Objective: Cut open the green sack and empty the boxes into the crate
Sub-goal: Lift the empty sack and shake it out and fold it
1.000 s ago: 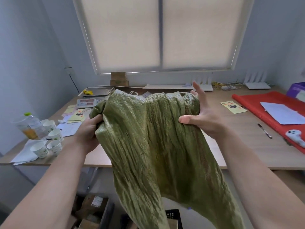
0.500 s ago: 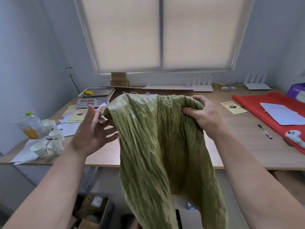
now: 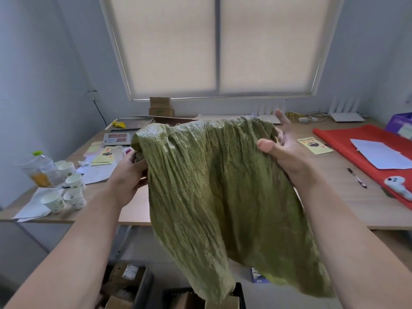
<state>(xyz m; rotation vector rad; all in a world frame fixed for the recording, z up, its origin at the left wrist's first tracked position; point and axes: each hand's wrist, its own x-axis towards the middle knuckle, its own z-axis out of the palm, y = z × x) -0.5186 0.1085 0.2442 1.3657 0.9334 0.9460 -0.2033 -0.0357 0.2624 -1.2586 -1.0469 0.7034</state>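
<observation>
Green sack point(image 3: 223, 197): hangs limp at centre, held up in front of the desk point(image 3: 334, 186).
Left hand point(image 3: 127, 175): at 9 o'clock of the sack, fingers clenched on its gathered corner.
Right hand point(image 3: 282, 150): at 2 o'clock, fingers spread loose; whether they grip is unclear.
Crate point(image 3: 178, 297): at 6 o'clock, black, mostly covered by the sack and cut off by the frame.
Boxes: contents of the crate indistinct.

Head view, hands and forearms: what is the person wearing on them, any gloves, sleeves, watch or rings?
Nothing shows on either one. The left hand and right hand are bare, with no gloves, and no rings on the fingers that can be seen. Both forearms are uncovered down to the frame's bottom edge: no sleeve, cuff, watch or band is visible.
</observation>
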